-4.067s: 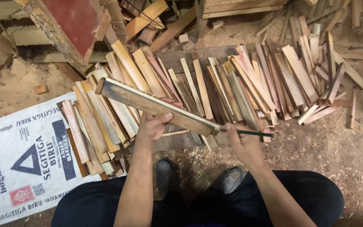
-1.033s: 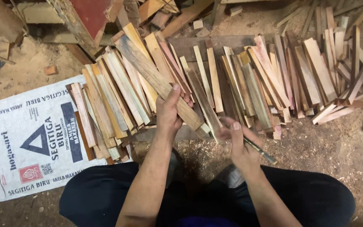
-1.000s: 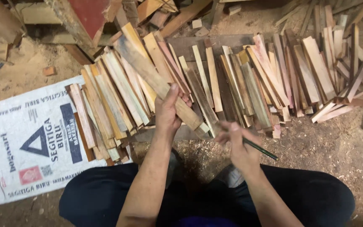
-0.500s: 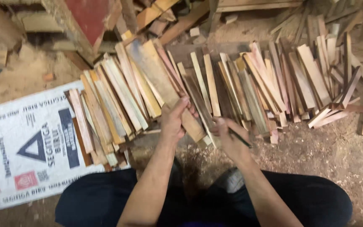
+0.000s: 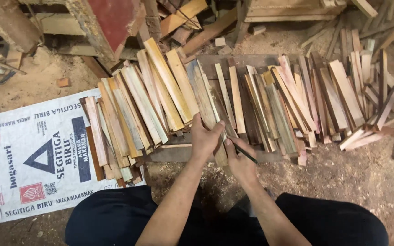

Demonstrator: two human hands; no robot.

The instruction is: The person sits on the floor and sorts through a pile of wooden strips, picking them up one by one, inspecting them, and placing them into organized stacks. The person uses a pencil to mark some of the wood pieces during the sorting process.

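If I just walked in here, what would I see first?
First, the big fan of wooden slats spread over the sawdusty ground in the middle. In front of it, the left hand grips one grey slat while the right hand holds a thin dark pencil-like tool against it. At the left lies a white printed sack, partly under the slats.

wood strip (image 5: 206,102): near end covered by left hand (image 5: 204,139) | pencil (image 5: 245,154): tip too small to be told | red board (image 5: 115,20): cut off at top edge
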